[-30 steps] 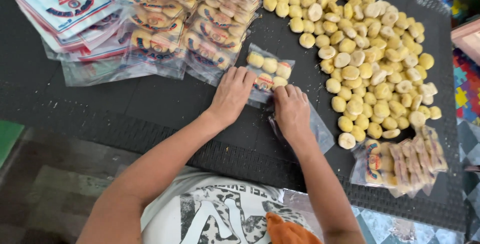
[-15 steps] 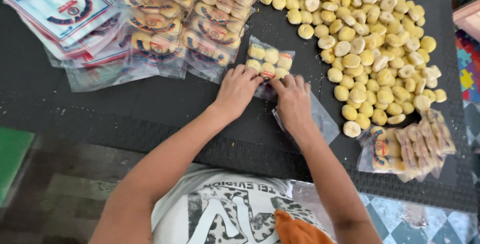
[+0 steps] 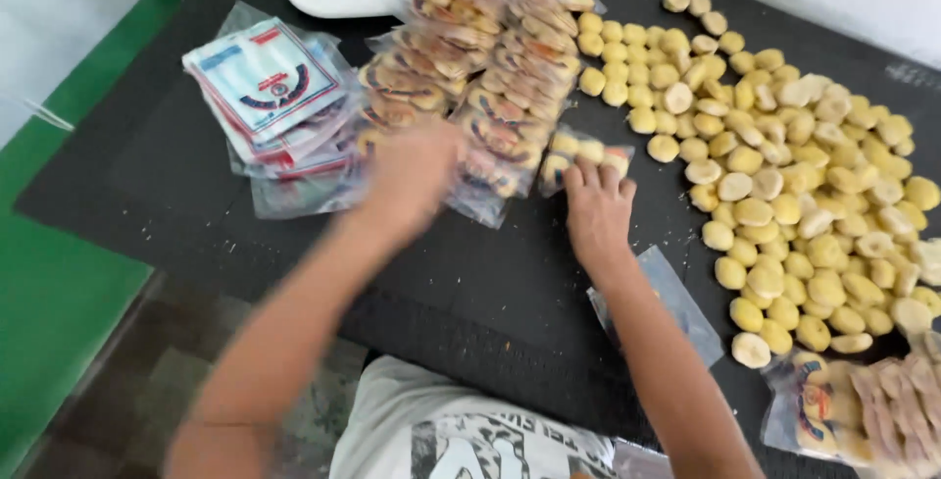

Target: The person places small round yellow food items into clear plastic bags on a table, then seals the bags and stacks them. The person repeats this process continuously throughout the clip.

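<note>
I see my right hand point(image 3: 598, 212) lying flat on the black mat point(image 3: 176, 170), fingertips spread and pressing the near edge of a small clear bag of round yellow biscuits point(image 3: 586, 152), not gripping it. That bag sits between the row of filled biscuit packs point(image 3: 495, 97) and the loose heap of yellow biscuits point(image 3: 784, 185). My left hand point(image 3: 412, 177) is blurred over the near end of the filled packs; I cannot tell whether its fingers are clenched. An empty clear bag point(image 3: 676, 302) lies under my right forearm. Flat printed pouches point(image 3: 274, 97) are stacked left.
</note>
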